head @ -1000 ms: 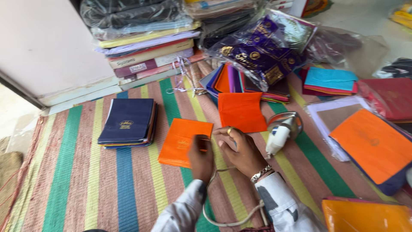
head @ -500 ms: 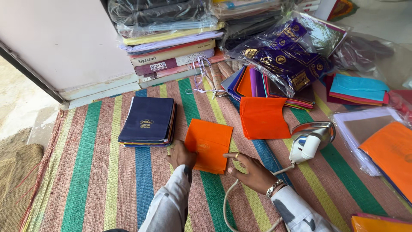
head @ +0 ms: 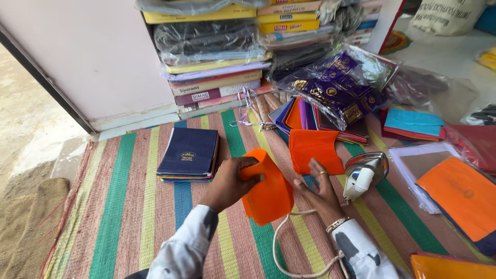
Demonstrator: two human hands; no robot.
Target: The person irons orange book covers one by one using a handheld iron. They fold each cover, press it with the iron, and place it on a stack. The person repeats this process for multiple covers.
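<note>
an orange folded cloth piece [head: 267, 191] is held up above the striped mat [head: 129, 206], lifted and curved at its upper edge. it is gripped by the left hand [head: 230, 183], whose fingers are closed around its upper left edge, while the right hand [head: 320, 191] is laid open against its right side, fingers spread, nothing grasped. just beyond it a second orange piece [head: 314, 150] is spread flat on the mat. an electric iron [head: 364, 173] is stood beside the right hand, its white cord [head: 281, 243] looped below the wrists. a dark blue booklet stack [head: 189, 154] is set to the left – near the left hand, apart from it
</note>
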